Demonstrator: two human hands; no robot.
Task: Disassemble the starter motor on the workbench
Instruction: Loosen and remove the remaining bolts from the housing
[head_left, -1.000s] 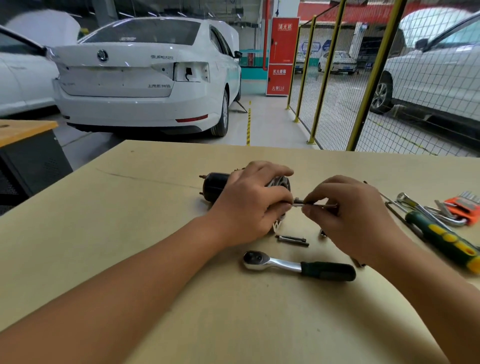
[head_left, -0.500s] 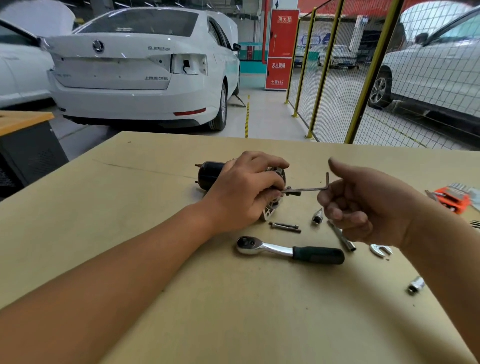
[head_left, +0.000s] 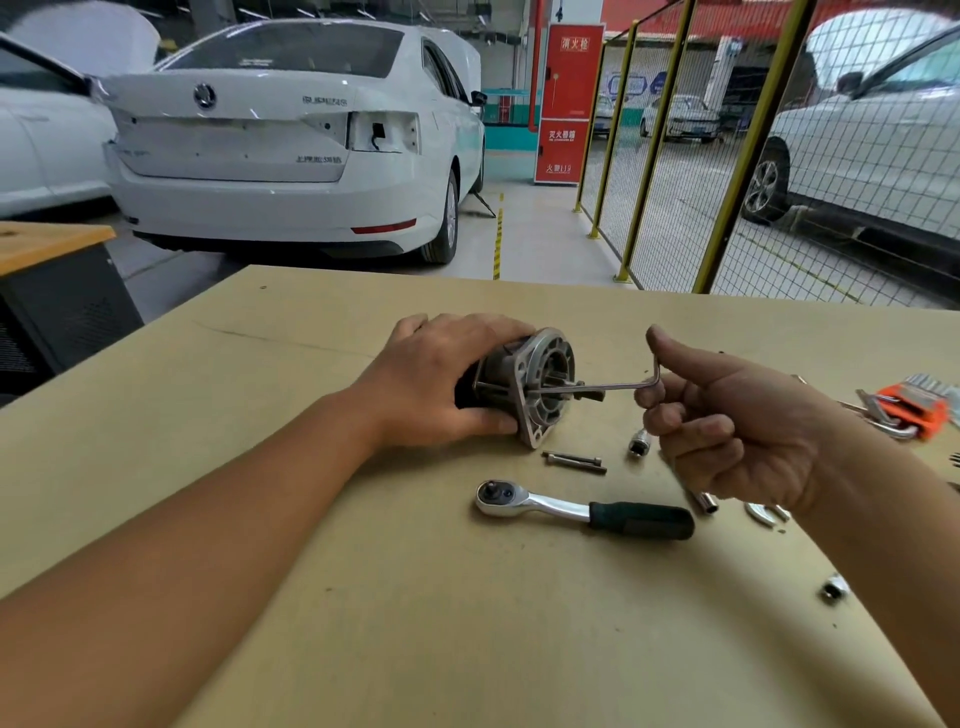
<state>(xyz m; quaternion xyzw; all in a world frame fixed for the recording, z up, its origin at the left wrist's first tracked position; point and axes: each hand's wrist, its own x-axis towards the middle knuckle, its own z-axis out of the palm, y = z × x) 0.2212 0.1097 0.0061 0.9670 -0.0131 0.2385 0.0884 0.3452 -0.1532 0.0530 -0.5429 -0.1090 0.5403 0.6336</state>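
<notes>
Risk: the thin steel L-shaped hex key (head_left: 613, 385) may slip out of the screw head on the motor's end face; its long arm runs nearly level into the flange, and I cannot tell how deeply the tip is seated. A cocked key would likely round the socket. The right hand (head_left: 727, 431) pinches the short bent end with thumb raised and fingers curled, a light hold that could let the key twist free.

Second risk: the motor rolling. The left hand (head_left: 441, 384) grasps the body from above, pressing it onto the tan workbench (head_left: 260, 467).

The grey cast-metal starter motor with dark cylindrical body (head_left: 524, 387) lies on its side mid-bench, its flange facing right with an open centre. Two loose long bolts (head_left: 574, 461) lie just beside it, a chrome ratchet with black handle (head_left: 584, 506) nearer the person.
</notes>
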